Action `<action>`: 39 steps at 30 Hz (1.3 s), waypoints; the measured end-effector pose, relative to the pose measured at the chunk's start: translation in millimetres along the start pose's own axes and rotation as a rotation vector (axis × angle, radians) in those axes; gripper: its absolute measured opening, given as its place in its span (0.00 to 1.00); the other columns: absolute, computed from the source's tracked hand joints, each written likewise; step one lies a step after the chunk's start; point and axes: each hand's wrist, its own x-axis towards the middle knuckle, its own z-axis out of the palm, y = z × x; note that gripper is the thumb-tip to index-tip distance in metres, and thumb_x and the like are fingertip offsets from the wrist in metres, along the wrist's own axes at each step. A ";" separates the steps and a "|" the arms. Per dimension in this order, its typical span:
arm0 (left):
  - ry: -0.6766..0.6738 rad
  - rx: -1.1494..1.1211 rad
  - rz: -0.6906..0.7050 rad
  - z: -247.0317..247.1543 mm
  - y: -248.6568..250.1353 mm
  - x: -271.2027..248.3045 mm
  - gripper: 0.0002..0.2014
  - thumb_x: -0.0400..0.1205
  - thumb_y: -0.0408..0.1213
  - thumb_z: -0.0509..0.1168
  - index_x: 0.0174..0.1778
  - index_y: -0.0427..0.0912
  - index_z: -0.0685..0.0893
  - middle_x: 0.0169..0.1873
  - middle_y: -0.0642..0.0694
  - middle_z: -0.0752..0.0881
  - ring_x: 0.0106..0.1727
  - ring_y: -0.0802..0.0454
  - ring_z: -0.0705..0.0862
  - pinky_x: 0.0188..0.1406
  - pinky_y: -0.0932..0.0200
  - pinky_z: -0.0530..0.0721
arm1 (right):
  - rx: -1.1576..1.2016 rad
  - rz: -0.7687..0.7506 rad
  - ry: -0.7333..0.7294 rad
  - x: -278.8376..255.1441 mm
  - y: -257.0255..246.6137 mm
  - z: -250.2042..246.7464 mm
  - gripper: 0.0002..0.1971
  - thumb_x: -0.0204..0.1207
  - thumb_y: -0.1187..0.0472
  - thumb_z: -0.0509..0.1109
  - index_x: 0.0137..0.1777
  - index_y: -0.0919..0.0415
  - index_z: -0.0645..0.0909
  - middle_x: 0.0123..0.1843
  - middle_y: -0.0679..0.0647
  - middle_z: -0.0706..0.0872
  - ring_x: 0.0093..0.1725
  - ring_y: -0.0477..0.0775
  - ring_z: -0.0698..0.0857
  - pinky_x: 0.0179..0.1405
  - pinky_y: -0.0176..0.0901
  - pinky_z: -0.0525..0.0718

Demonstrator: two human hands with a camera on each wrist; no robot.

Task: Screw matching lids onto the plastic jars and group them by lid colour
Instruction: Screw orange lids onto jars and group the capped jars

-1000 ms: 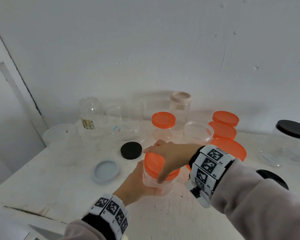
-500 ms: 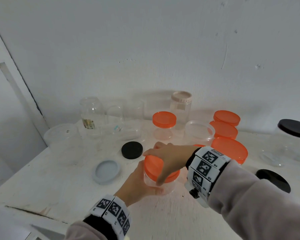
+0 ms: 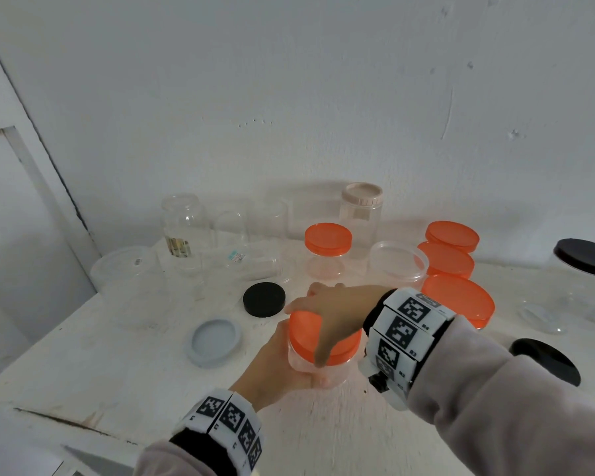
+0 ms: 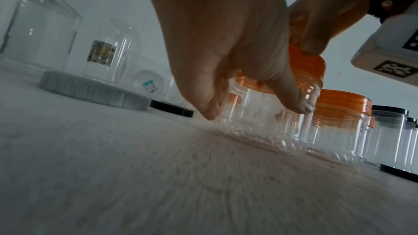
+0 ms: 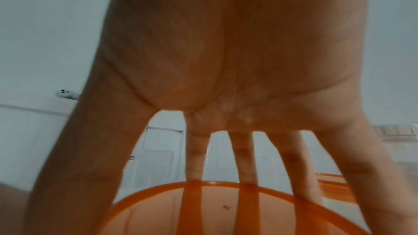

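Jar (image 3: pixel 318 364) in left grip (image 3: pixel 275 365), orange lid (image 3: pixel 306 333) under right grip (image 3: pixel 337 305); price sticker (image 4: pixel 149 87) reading "2.00"

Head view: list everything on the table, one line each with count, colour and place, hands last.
Held jar: one, clear, front centre, on the table.
Orange lid: one, on the held jar.
Orange-lidded jars: four more, centre back and right.
Black loose lid: one, left of the held jar.
Grey lid: one, front left.
Black lid at right edge: one, flat on the table.
Black-lidded jar: one, far right.
Beige-lidded jar: one, tall, at the back.
Unlidded clear containers: several, back left.
Table: white.
Left hand: grips the jar body.
Right hand: grips the orange lid from above.
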 end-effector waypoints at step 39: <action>-0.001 -0.058 0.027 -1.0 -4.8 -2.4 0.36 0.69 0.36 0.80 0.56 0.77 0.66 0.52 0.81 0.78 0.56 0.79 0.77 0.50 0.80 0.76 | -0.003 0.125 0.064 2.8 3.4 5.0 0.53 0.60 0.23 0.70 0.81 0.46 0.55 0.76 0.54 0.67 0.72 0.61 0.72 0.57 0.55 0.73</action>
